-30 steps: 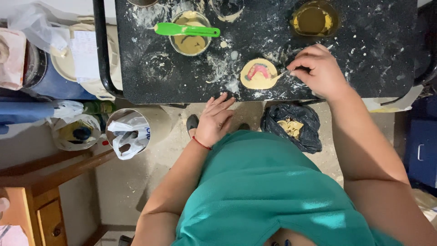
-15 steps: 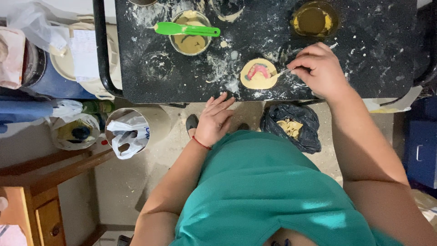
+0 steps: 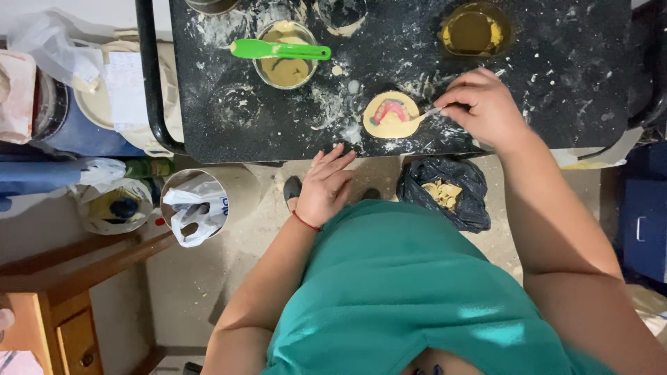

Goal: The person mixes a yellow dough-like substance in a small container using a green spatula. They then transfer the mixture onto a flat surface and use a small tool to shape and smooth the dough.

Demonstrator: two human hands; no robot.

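Note:
A round cream plaster cast (image 3: pixel 391 116) with a pink arch-shaped denture form on top lies near the front edge of the black, powder-dusted table (image 3: pixel 570 90). My right hand (image 3: pixel 484 107) grips a thin metal tool (image 3: pixel 428 114) whose tip touches the cast's right edge. My left hand (image 3: pixel 326 186) hangs just below the table's front edge, fingers spread and holding nothing. A red band circles its wrist.
A bowl of beige mix (image 3: pixel 285 54) with a green spatula (image 3: pixel 279 49) across it sits mid-table; a bowl of yellow liquid (image 3: pixel 474 30) is at the back right. On the floor are a black bag (image 3: pixel 446 192), a bin with a white bag (image 3: pixel 196 206) and a wooden drawer unit (image 3: pixel 59 326).
My right hand shifted slightly with the tool against the cast's edge. The left hand stays in the same place under the table edge.

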